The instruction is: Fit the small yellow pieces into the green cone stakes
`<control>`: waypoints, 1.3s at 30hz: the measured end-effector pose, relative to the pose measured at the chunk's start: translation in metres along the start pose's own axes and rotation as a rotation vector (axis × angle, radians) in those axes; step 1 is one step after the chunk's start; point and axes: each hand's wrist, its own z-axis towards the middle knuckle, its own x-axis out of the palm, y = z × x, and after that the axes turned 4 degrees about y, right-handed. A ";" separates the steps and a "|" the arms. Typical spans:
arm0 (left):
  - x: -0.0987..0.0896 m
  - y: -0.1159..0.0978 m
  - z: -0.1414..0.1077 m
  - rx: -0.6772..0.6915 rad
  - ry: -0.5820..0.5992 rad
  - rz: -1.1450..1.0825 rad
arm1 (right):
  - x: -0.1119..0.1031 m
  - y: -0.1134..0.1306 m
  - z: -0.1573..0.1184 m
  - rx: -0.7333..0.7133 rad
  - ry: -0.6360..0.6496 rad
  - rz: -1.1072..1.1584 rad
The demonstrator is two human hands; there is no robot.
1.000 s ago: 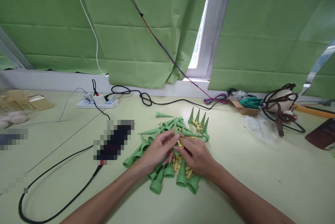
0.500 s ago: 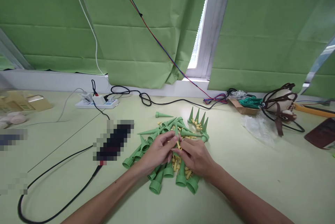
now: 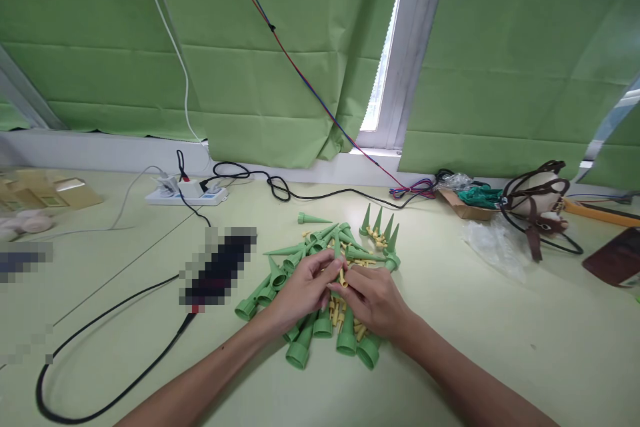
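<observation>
Over a heap of green cone-shaped plastic spikes [image 3: 299,354], my two hands meet. My left hand [image 3: 309,284] is closed, its thumb and fingers pinching a green spike [image 3: 337,244] whose tip points up and away. Just below it, a small yellow tube [image 3: 343,277] shows between the hands. Fingers of my right hand [image 3: 377,299] are closed against this yellow tube; their tips are partly hidden. More small yellow pieces [image 3: 334,312] lie among the spikes under my hands. Behind the heap, several spikes [image 3: 378,222] stand upright with yellow pieces beside them.
A single spike [image 3: 314,218] lies behind the heap. To the left are a blurred-out dark device [image 3: 220,270] with a black cable and a power strip [image 3: 187,196]. A cardboard box [image 3: 467,206], clear plastic bag [image 3: 495,247] and brown-strapped pale bag [image 3: 537,194] sit at the right.
The view has shifted very slightly. My hands keep almost the same pose around the green spike and the yellow tube.
</observation>
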 end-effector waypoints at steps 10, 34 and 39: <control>0.000 -0.004 -0.002 -0.011 0.024 -0.003 | -0.001 0.003 0.000 -0.015 -0.027 0.013; 0.001 0.001 -0.001 0.013 0.042 -0.030 | -0.003 0.008 0.002 -0.036 -0.047 -0.023; 0.001 0.003 0.000 0.032 0.035 -0.041 | -0.002 0.008 0.003 -0.040 -0.054 -0.018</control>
